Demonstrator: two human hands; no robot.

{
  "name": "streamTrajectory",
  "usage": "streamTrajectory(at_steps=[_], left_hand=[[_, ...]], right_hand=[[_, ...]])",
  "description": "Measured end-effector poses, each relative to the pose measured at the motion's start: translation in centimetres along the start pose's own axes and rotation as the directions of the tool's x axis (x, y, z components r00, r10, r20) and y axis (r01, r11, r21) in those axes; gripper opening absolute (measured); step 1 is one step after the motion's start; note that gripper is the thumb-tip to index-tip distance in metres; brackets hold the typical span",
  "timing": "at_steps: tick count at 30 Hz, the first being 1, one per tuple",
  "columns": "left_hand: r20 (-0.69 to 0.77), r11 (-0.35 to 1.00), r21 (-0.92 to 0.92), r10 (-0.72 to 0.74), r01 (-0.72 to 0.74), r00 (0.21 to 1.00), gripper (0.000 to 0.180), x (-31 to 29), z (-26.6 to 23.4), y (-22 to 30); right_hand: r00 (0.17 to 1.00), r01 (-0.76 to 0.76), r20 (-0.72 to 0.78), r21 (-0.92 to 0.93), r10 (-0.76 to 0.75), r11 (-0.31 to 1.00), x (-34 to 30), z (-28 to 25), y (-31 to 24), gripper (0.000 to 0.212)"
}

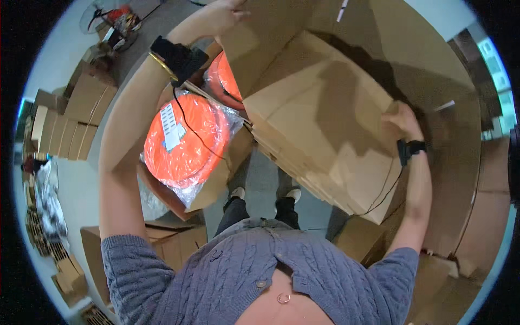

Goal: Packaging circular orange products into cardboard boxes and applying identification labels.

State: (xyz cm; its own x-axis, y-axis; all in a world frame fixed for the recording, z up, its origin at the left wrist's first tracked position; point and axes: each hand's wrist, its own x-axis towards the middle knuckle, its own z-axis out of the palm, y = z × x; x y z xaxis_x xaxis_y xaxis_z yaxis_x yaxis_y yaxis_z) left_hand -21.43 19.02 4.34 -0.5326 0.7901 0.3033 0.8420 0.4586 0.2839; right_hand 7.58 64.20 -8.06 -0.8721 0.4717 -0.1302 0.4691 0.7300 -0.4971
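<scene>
A large brown cardboard box (276,54), its panels partly unfolded, spans the upper right in front of me. My left hand (219,19) is closed on the edge of its upper left panel, some fingertips hidden behind the board. On the right, my right hand (403,122) has its fingers bent over the cardboard at the edge of a broad flat panel (346,119); blur and shadow soften the fingertips. Below that panel lie several flat cardboard sheets (309,181), stacked. Left of them, a round orange item (189,141) in clear plastic wrap carries a white label.
Another orange item (223,78) lies behind the wrapped one, in an open carton. Cartons (81,119) stand at the far left, near a fan (111,19). Near my left elbow is an open box (181,246); tall cardboard (455,179) stands at right. Thin black cables hang from both wristbands.
</scene>
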Motion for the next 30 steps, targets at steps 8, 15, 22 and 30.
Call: streamTrajectory(at_steps=[8,15,22,30], left_hand=[[0.421,0.677,-0.661,-0.022,0.324,0.907,0.046,-1.3,0.5,-7.9],[0.246,0.734,-0.647,0.459,-0.207,0.854,0.023,0.2,0.8,-9.5],[0.444,0.561,-0.773,0.144,0.296,0.884,0.021,-1.7,1.4,-7.1],[0.274,0.765,-0.632,0.371,-0.125,0.888,0.030,-0.5,2.6,-9.3]], right_hand=[[0.894,0.023,-0.386,-0.468,-0.227,0.884,-18.7,-0.7,-16.0,0.054],[0.580,-0.054,-0.680,-0.581,-0.448,0.812,-32.5,7.8,-20.1,0.035],[0.479,-0.084,-0.766,-0.526,-0.429,0.846,-36.6,11.6,-19.9,0.034],[0.614,-0.159,-0.741,-0.453,-0.272,0.877,-45.1,23.4,-19.0,0.028]])
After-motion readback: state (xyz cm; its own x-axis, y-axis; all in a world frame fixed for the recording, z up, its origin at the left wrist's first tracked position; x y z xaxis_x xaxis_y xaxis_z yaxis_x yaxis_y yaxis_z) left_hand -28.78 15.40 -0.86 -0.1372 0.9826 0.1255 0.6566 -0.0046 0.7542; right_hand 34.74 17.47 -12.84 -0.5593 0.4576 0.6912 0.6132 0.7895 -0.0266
